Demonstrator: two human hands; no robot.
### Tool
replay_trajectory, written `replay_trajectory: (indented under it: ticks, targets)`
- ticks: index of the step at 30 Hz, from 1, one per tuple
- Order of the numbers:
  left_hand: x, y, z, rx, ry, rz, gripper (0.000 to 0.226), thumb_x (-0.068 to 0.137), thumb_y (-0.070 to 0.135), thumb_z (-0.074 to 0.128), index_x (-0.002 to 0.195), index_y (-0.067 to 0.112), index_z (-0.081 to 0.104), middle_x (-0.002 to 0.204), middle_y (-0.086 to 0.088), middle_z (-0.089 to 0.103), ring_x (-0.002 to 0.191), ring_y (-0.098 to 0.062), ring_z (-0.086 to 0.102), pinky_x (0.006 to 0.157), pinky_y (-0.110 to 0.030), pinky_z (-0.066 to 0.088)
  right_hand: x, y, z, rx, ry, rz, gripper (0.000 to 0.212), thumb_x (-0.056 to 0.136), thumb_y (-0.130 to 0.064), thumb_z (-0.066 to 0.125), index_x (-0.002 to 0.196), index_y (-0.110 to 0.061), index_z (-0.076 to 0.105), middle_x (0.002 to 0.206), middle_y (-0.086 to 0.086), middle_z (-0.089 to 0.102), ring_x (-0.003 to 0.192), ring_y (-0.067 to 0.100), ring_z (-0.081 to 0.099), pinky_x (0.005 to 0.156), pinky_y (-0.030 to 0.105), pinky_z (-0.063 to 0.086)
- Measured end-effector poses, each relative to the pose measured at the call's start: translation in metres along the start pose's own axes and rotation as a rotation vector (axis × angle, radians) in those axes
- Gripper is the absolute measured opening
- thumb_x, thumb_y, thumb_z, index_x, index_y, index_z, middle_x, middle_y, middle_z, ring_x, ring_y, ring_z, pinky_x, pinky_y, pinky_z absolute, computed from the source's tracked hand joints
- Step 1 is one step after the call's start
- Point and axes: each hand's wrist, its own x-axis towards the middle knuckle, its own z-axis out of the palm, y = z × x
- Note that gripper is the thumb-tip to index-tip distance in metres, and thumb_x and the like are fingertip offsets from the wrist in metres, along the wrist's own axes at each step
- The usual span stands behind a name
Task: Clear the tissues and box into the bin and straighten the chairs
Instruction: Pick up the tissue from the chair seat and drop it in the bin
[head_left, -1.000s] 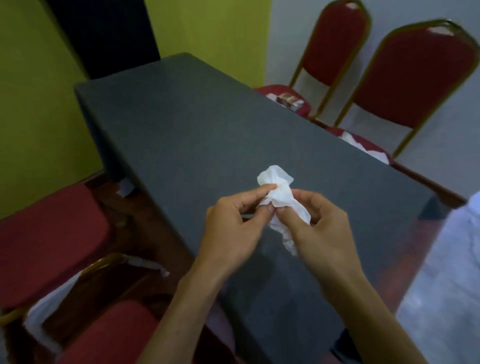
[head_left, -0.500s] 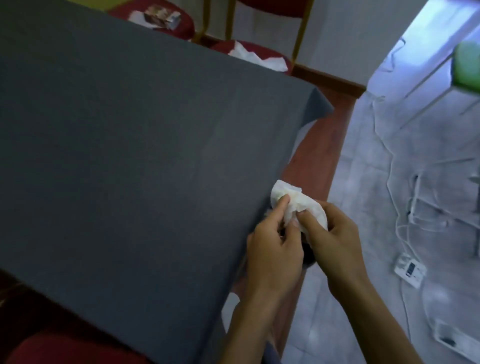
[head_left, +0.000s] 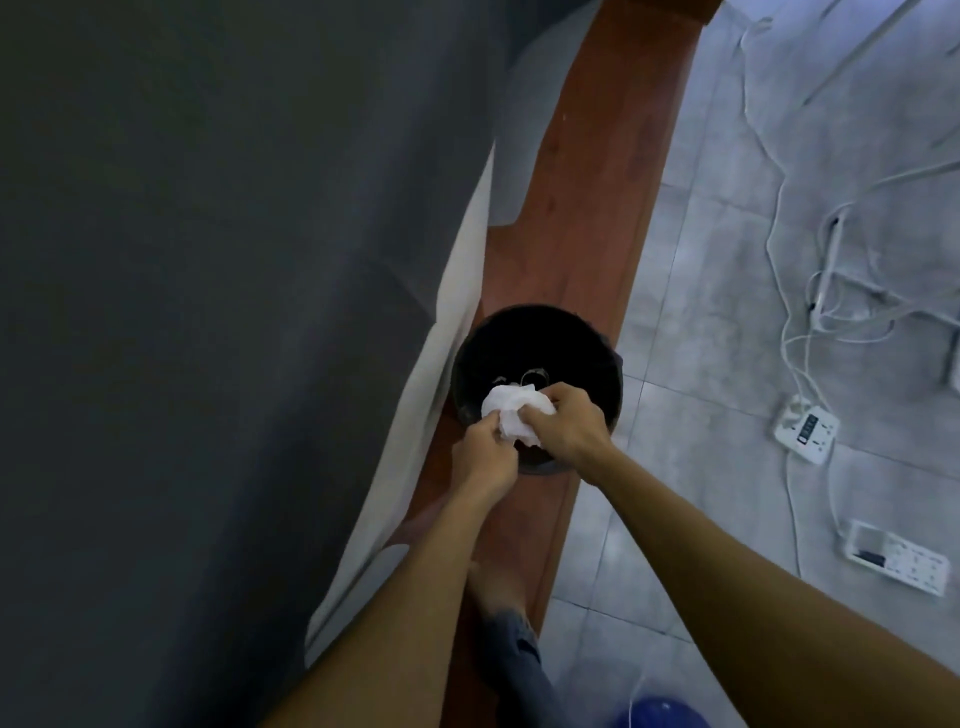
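Left grip (head_left: 483, 458), right grip (head_left: 565, 423) pinch tissue (head_left: 511, 414) — above bin (head_left: 524, 332).

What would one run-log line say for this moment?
left hand: pinches tissue | right hand: grips tissue | where: above black bin | released: not yet

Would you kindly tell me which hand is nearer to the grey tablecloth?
Left. The left hand pinches the tissue on the side toward the tablecloth; the right hand holds it from the far side, above the bin.
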Motion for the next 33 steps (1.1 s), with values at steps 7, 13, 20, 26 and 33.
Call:
replay_trajectory:
  ticks: [7,13,20,26,33]
  targets:
    - [0.064,-0.01,0.023,0.126,-0.013,-0.09,0.045,0.099,0.013,0.042,0.144,0.015,0.05,0.139,-0.019,0.058,0.124,-0.039,0.055,0.093,-0.035,0.045,0.059,0.037,0.004,-0.067,-0.225,0.064,0.061,0.092,-0.031,0.071,0.147,-0.012,0.052,0.139,0.014,0.061,0.123,0.033,0.06,0.104,0.046,0.05]
    - [0.071,-0.009,0.028,0.12,-0.043,-0.053,0.047,0.095,0.005,0.04,0.137,0.016,0.058,0.126,-0.017,0.063,0.109,-0.037,0.059,0.075,-0.032,0.041,0.066,0.047,0.012,-0.079,-0.198,0.063,0.057,0.096,-0.023,0.065,0.149,-0.012,0.049,0.149,0.013,0.054,0.132,0.032,0.054,0.106,0.039,0.048]
    - [0.037,0.026,0.007,-0.054,0.064,0.023,0.036,0.095,0.006,0.039,0.081,0.034,0.055,0.099,0.001,0.058,0.093,-0.02,0.055,0.082,-0.029,0.042,0.022,0.021,-0.011,0.056,-0.083,0.026,0.043,0.098,-0.015,0.06,0.141,-0.011,0.057,0.145,0.008,0.059,0.133,0.026,0.055,0.11,0.04,0.046]
    - [-0.058,0.109,-0.051,-0.227,0.149,0.174,0.048,0.101,0.005,0.041,0.148,0.014,0.047,0.149,-0.005,0.053,0.133,-0.018,0.053,0.114,-0.041,0.041,-0.06,-0.058,-0.07,0.328,0.026,-0.116,0.037,0.099,-0.011,0.062,0.136,-0.013,0.064,0.134,0.003,0.066,0.118,0.018,0.063,0.101,0.04,0.055]
    - [-0.204,0.173,-0.155,-0.385,0.292,0.384,0.044,0.102,0.009,0.048,0.146,0.014,0.05,0.145,0.0,0.057,0.131,-0.013,0.054,0.112,-0.042,0.044,-0.196,-0.173,-0.133,0.414,-0.032,-0.352,0.016,0.098,-0.009,0.063,0.103,-0.022,0.071,0.103,0.003,0.076,0.097,0.021,0.072,0.089,0.04,0.061]
